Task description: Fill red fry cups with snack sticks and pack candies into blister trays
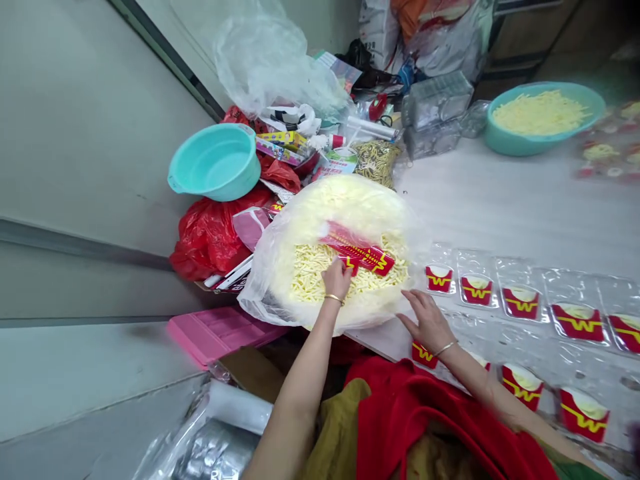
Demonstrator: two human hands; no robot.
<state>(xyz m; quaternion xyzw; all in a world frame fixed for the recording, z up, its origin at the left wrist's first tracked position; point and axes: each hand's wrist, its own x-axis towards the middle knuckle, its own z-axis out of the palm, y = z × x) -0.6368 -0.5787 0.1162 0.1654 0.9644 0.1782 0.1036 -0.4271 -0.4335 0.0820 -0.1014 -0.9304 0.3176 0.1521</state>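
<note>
A large clear plastic bag (270,267) lies open, full of pale yellow fry-shaped pieces (313,273). On top of them rests a stack of red cartons (373,259) with yellow zigzag marks, nested in a row. My left hand (337,279) is over the bag, fingers closed on a single red carton (350,264) just in front of that stack. My right hand (427,320) hangs beside the bag's right edge, fingers spread and holding nothing. Under its wrist another red carton (424,355) sits in clear plastic packaging.
Rows of clear blister trays holding red cartons (523,302) cover the table's right side. An empty turquoise basin (215,160) stands on red bags (213,233) at left. Another basin (543,141) of fry pieces is back right. A pink plastic tray (225,333) juts out front left.
</note>
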